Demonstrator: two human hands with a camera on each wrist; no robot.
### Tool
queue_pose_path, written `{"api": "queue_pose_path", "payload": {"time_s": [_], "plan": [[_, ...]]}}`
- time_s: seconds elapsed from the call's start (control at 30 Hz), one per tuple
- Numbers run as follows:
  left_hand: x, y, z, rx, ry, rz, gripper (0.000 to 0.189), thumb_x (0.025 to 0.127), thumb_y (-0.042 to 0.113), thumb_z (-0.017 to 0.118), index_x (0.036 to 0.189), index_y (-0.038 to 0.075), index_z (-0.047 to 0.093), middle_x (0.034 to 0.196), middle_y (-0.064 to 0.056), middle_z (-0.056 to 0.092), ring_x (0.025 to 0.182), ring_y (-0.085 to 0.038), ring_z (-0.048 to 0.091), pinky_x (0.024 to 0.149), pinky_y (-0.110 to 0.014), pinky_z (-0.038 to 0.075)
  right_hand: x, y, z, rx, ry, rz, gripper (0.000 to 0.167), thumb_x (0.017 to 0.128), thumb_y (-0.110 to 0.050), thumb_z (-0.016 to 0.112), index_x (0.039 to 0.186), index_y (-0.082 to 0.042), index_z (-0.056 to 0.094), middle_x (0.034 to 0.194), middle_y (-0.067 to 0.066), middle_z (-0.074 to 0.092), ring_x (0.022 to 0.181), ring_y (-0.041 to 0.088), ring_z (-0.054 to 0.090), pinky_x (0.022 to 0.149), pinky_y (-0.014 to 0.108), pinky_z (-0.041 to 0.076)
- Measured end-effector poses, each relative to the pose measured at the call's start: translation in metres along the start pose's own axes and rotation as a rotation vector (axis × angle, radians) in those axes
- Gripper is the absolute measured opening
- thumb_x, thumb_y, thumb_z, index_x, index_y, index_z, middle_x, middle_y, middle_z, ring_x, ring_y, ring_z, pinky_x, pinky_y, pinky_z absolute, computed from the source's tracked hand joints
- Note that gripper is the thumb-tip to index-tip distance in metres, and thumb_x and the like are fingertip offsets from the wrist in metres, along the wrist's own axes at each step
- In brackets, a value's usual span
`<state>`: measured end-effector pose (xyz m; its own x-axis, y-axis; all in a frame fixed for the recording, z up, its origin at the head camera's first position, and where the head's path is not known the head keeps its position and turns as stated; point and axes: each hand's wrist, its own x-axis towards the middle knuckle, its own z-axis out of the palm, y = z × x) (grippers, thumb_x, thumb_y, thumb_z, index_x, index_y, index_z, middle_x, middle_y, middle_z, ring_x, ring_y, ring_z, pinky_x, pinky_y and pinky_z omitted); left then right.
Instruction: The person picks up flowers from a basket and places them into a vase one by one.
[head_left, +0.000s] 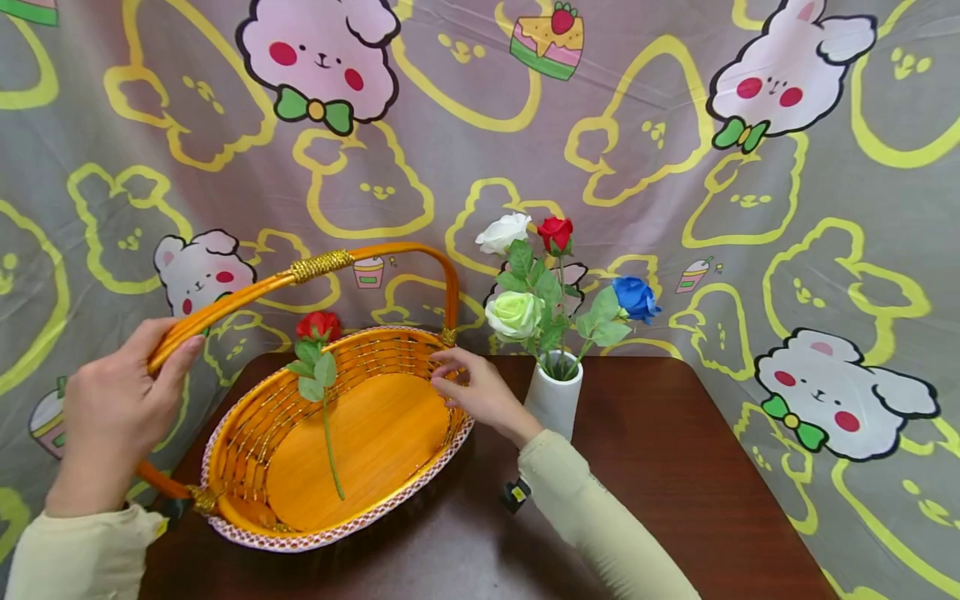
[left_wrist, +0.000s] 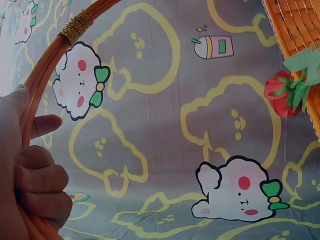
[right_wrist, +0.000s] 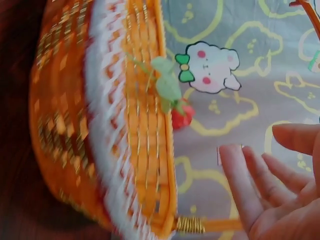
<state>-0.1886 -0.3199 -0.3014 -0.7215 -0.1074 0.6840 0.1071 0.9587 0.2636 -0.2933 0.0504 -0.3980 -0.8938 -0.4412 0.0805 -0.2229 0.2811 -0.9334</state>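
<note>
My left hand [head_left: 123, 408] grips the arched handle [head_left: 240, 296] of an orange woven basket [head_left: 367, 521], left of its gold-wrapped middle. In the left wrist view its fingers [left_wrist: 42, 177] curl round the handle. Inside the basket a single red rose [head_left: 318, 325] leans on the far wall, its bloom above the rim and its stem across the basket floor. My right hand [head_left: 487, 392] hovers by the right end of the basket, near the handle's base, holding nothing. Its loosely extended fingers [right_wrist: 240, 175] show in the right wrist view.
Right of the basket stands a white vase [head_left: 555, 404] with a white rose [head_left: 504, 233], a red rose [head_left: 556, 234], a light green rose [head_left: 514, 315] and a blue rose [head_left: 636, 300]. The right forearm passes close by it. A patterned cloth [head_left: 465, 150] hangs behind the dark table [head_left: 675, 467].
</note>
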Motion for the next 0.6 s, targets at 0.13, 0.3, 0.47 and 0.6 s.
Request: {"api": "queue_pose_path", "payload": {"time_s": [0.13,0.3,0.47,0.6], "plan": [[0.001,0.000,0.001,-0.003,-0.001,-0.004,0.055,0.107,0.053,0.046,0.121,0.003,0.063,0.061,-0.012,0.051,0.048,-0.022,0.035,0.046,-0.031,0.026,0.020,-0.009,0.013,0.108,-0.017,0.108,0.050,0.099,-0.027,0.072,0.146,-0.019,0.056,0.123,0.008,0.066,0.100,0.025,0.072,0.084,0.041,0.062],[0.002,0.002,0.001,-0.002,-0.005,-0.020,0.055,0.107,0.055,0.044,0.120,0.005,0.063,0.060,-0.010,0.047,0.049,-0.022,0.034,0.048,-0.032,0.026,0.048,-0.015,0.036,0.262,-0.006,0.235,0.068,0.096,-0.037,0.075,0.154,-0.019,0.044,0.132,0.010,0.062,0.099,0.022,0.072,0.083,0.039,0.062],[0.001,0.001,-0.001,-0.002,-0.027,-0.034,0.054,0.107,0.054,0.044,0.122,0.006,0.063,0.060,-0.009,0.047,0.051,-0.023,0.035,0.050,-0.033,0.026,0.068,-0.016,0.068,0.361,0.019,0.321,0.082,0.094,-0.047,0.074,0.159,-0.015,0.035,0.144,0.014,0.057,0.114,0.032,0.067,0.092,0.046,0.059],[-0.001,0.001,-0.002,0.004,-0.030,-0.030,0.054,0.107,0.054,0.044,0.122,0.006,0.063,0.060,-0.008,0.047,0.050,-0.024,0.035,0.050,-0.033,0.025,0.077,-0.013,0.096,0.379,-0.003,0.362,0.094,0.091,-0.059,0.073,0.162,-0.015,0.030,0.157,0.014,0.045,0.130,0.039,0.056,0.105,0.055,0.051]]}}
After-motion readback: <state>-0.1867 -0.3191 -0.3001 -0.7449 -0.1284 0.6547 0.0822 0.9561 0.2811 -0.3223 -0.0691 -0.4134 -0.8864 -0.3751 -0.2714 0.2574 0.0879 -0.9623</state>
